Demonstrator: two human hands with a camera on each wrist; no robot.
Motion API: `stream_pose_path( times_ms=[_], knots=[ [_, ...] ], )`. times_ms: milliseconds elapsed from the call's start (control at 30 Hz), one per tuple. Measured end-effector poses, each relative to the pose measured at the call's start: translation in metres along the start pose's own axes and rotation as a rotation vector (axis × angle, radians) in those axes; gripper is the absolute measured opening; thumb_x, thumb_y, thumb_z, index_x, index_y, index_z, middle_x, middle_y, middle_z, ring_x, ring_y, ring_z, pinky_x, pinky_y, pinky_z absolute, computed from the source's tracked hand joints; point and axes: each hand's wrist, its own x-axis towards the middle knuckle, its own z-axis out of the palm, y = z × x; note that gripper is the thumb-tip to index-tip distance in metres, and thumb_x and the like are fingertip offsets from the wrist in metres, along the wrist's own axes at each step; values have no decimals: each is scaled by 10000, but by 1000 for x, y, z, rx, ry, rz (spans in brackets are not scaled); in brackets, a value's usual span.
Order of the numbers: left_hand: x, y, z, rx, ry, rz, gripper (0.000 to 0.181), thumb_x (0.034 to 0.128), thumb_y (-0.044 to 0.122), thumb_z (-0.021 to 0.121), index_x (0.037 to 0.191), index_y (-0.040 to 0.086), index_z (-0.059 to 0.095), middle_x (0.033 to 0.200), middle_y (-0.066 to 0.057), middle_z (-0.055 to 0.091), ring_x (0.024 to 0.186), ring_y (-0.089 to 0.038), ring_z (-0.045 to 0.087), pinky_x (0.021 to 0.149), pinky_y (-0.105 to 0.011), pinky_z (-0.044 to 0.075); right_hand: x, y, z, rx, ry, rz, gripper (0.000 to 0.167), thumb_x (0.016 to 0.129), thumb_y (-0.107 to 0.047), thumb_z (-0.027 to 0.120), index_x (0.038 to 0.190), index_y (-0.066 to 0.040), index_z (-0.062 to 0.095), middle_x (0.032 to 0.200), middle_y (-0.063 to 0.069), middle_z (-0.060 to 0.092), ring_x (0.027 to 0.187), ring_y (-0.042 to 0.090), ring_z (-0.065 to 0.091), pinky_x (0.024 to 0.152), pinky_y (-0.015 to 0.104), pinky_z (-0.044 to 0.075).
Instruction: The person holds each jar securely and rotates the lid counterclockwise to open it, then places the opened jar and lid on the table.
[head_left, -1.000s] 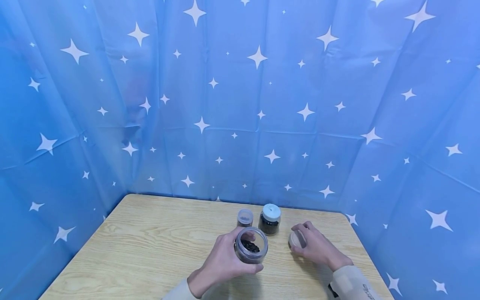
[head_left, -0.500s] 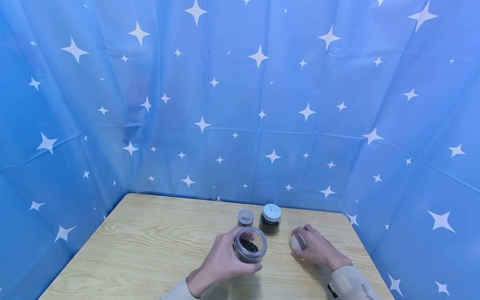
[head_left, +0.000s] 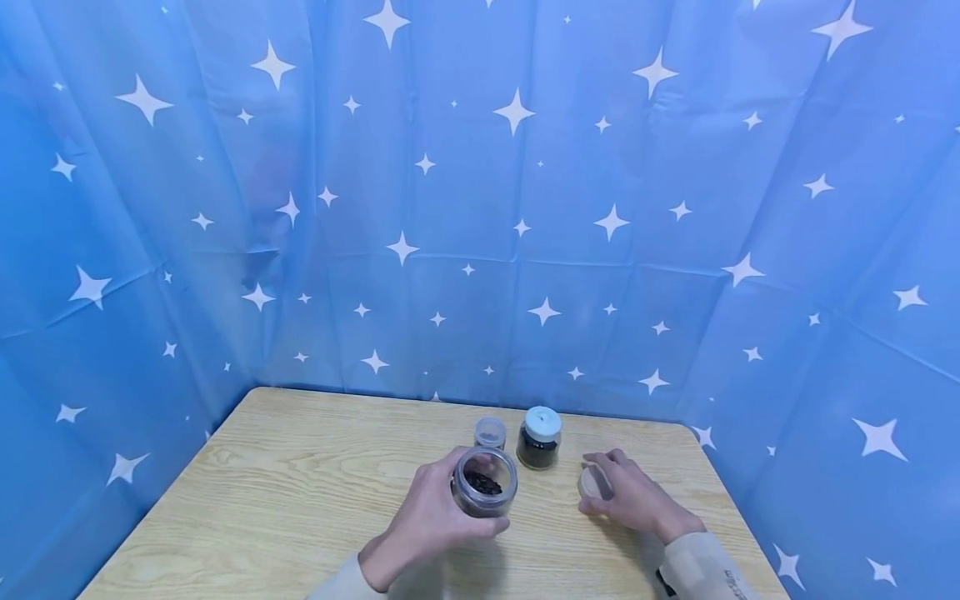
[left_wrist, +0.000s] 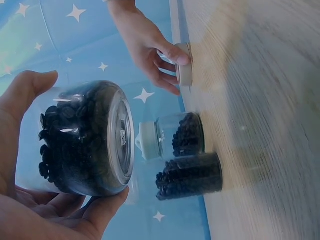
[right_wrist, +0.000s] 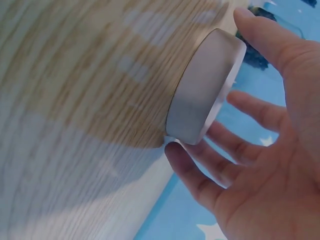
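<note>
My left hand [head_left: 435, 510] grips an uncapped clear jar [head_left: 483, 504], raised off the table with its mouth tilted toward the head camera. Dark, bean-like pieces [left_wrist: 75, 135] fill its lower part. At the right, my right hand [head_left: 637, 496] hovers loosely around a pale round lid [right_wrist: 205, 90] lying flat on the table. The thumb and spread fingers lie about the lid's edge; the right wrist view shows no firm pinch. Whether any fingertip touches it is hard to tell.
Behind the held jar stands a slim container [head_left: 491, 433] with dark contents, partly hidden by it. Beside that is a jar with a light blue lid [head_left: 543, 423]. All stand on a wooden table [head_left: 322, 467] before a blue star-patterned curtain [head_left: 465, 208].
My left hand has shifted slightly left with the jar, and a little away from me. My right hand stays around the lid almost unmoved.
</note>
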Motion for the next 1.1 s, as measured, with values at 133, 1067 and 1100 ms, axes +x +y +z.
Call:
stream_pose_path(
  times_ms=[133,1067,1100],
  knots=[
    [0,-4,-5,11,26,7,718,760,396,1103,1367,224,760,1276,84,853,1207,-114,797,1108,-340,616,-6,-4,-3,-3,41,-14,890,980,-477,940,1694,-97,568,1610,296,591,1434,541,648,1165,789,552],
    [-3,-55,-67,179,176,-201,802,735,448,1124,1412,191,781,1355,-17,864,1239,-174,801,1109,-467,605,-33,-41,-1,61,305,-172,697,1025,-275,918,1625,-85,619,1509,226,682,1359,475,721,1128,730,607],
    [-3,-57,-69,188,180,-209,807,733,446,1125,1413,181,780,1358,-31,863,1239,-187,804,1116,-487,608,-33,-43,0,62,306,-175,699,1025,-273,918,1626,-81,618,1512,226,681,1363,473,721,1131,724,608]
  ],
)
